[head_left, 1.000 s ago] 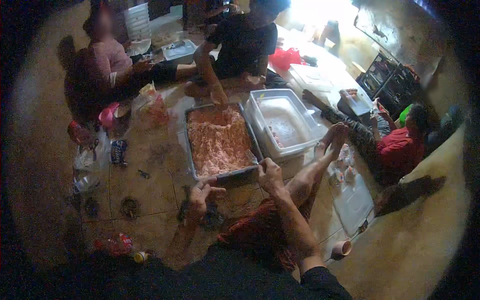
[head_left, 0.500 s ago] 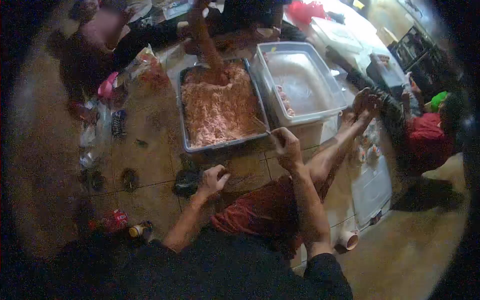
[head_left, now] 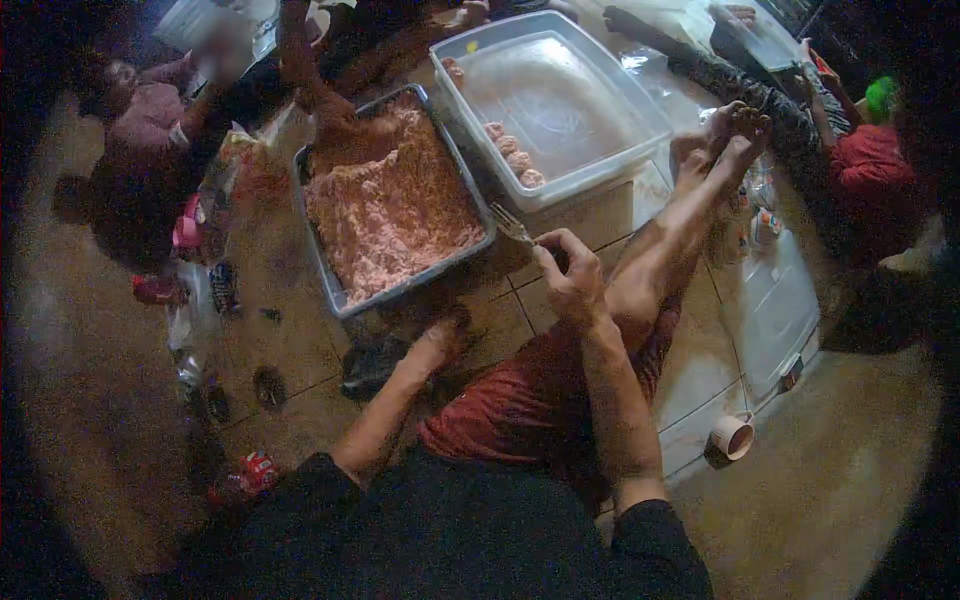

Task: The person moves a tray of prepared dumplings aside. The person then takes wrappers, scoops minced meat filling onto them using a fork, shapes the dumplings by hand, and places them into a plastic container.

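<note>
My right hand (head_left: 575, 277) pinches a metal fork (head_left: 514, 226), its tines pointing up and left, just outside the right edge of the dark tub (head_left: 338, 308). Pinkish ground meat (head_left: 400, 235) fills much of that tub. My left hand (head_left: 438, 343) hangs below the tub's near side, dim and blurred, so its fingers cannot be made out. A clear plastic bin (head_left: 600, 172) stands to the right of the meat, with several meatballs (head_left: 518, 161) lined along its left side.
Another person's arm (head_left: 318, 95) reaches into the meat from the far side. People sit at left and right. A mug (head_left: 733, 436) lies on the tiles at lower right, near a translucent lid (head_left: 775, 310). Bare legs (head_left: 690, 225) stretch along the right.
The fork has come away from the meat tub's right edge and now shows clearly beside it. My left hand has moved slightly up and right. The view has shifted, moving both containers left.
</note>
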{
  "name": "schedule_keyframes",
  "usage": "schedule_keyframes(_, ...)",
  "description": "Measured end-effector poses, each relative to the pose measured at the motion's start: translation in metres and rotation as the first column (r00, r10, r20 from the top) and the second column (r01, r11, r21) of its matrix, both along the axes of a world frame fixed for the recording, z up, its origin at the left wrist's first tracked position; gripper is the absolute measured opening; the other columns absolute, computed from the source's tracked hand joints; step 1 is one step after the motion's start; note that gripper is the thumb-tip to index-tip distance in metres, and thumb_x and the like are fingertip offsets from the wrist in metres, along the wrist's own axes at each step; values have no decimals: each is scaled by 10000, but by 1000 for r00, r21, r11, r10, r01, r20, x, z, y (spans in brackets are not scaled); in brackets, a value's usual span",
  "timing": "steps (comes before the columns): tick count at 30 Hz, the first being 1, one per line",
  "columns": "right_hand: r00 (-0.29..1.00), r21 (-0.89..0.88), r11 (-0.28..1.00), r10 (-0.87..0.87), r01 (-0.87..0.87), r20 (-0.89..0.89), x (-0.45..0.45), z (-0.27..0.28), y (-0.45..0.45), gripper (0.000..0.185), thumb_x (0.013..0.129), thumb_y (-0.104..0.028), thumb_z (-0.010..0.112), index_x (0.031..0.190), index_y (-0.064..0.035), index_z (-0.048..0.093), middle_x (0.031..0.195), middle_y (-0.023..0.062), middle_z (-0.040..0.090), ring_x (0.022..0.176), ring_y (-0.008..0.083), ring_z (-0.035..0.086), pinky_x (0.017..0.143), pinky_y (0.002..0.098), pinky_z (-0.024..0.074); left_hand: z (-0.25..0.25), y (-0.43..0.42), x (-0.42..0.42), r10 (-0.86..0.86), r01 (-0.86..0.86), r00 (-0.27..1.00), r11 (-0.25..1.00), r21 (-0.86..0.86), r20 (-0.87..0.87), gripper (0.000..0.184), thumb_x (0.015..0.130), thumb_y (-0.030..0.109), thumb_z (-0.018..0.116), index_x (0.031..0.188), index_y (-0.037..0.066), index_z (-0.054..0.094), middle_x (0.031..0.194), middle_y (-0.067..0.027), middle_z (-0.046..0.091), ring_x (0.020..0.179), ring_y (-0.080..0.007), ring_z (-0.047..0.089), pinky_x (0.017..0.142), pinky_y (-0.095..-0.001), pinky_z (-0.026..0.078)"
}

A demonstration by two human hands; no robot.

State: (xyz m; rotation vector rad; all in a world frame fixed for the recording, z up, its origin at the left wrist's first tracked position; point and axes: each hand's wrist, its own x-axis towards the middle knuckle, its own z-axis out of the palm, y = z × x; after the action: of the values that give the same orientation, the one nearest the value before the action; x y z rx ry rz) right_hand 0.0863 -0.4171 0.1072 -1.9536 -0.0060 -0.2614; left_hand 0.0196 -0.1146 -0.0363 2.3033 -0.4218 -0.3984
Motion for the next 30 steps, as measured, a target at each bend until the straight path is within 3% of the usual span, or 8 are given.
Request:
schedule_keyframes(3, 993, 1, 999, 32, -32, -111, 0, 0, 2, 154, 968, -145, 650, 1034, -7, 666, 747, 50, 617, 700, 94, 552, 641, 279, 464, 15, 4, 9, -124, 188, 969, 933, 307, -216, 411, 1044, 199, 455, 1428, 62, 501, 1388, -220, 585, 1227, -362, 599, 1021, -446, 474)
schedule_keyframes(6, 991, -29, 997, 67, -71, -116, -1, 1, 8, 159, 971, -154, 655, 1035, -9, 668, 757, 58, 631, 702, 93, 564, 647, 284, 470, -16, 17, -1, -72, 116, 949, 985, 126, -307, 473, 1048, 197, 430, 1506, 79, 439, 1421, -199, 564, 1237, -322, 587, 1015, -430, 471)
schedule_keyframes(8, 991, -54, 992, 112, -116, -73, 0, 0, 18, 142, 962, -137, 653, 1027, -11, 665, 785, 75, 649, 698, 132, 590, 640, 297, 477, -70, 35, -23, -35, -97, 916, 947, -305, -400, 506, 1042, 245, 455, 1526, 100, 426, 1402, -152, 584, 1193, -293, 604, 961, -439, 501)
schedule_keyframes(13, 918, -260, 919, 348, -295, 189, 27, 6, 52, 113, 930, -98, 646, 1016, -24, 643, 909, 121, 675, 781, 281, 654, 684, 366, 499, 28, 8, -10, 12, -378, 765, 818, -434, -643, 551, 1026, 299, 498, 1530, 96, 409, 1399, -118, 570, 1208, -285, 593, 976, -434, 507)
schedule_keyframes(22, 866, -885, 410, 500, -220, 17, 115, 14, 140, 230, 825, -52, 631, 1048, -95, 665, 1063, 134, 655, 1047, 305, 637, 945, 454, 435, 65, -9, -1, 172, -236, 931, 957, -169, -322, 468, 919, 245, 663, 1312, 1, 588, 1190, -238, 661, 1083, -338, 665, 875, -431, 536)
schedule_keyframes(24, 698, -772, 559, 682, -302, 220, 135, -66, 139, 251, 847, -78, 644, 1094, -110, 674, 1088, 114, 660, 1070, 287, 632, 1014, 445, 410, 64, -6, 1, 187, -250, 928, 954, -166, -321, 443, 900, 228, 687, 1265, -15, 620, 1132, -245, 683, 1051, -340, 679, 860, -423, 539)
schedule_keyframes(28, 329, -892, 446, 855, -71, 401, 139, -56, 141, 288, 884, -180, 675, 1169, -141, 684, 1144, 59, 668, 1092, 212, 628, 1098, 414, 340, 31, 4, 0, 129, -182, 959, 963, -201, -253, 386, 878, 194, 705, 1194, -24, 659, 1041, -224, 716, 999, -316, 697, 841, -392, 542)
schedule_keyframes(30, 569, -920, 93, 808, -382, -155, 123, 9, 143, 360, 929, -186, 588, 1279, -246, 648, 1228, 9, 673, 1100, 181, 656, 1148, 478, 297, 6, 6, 5, 55, -86, 988, 973, -214, -145, 380, 880, 194, 705, 1193, -16, 662, 1056, -220, 714, 999, -306, 696, 830, -382, 544)
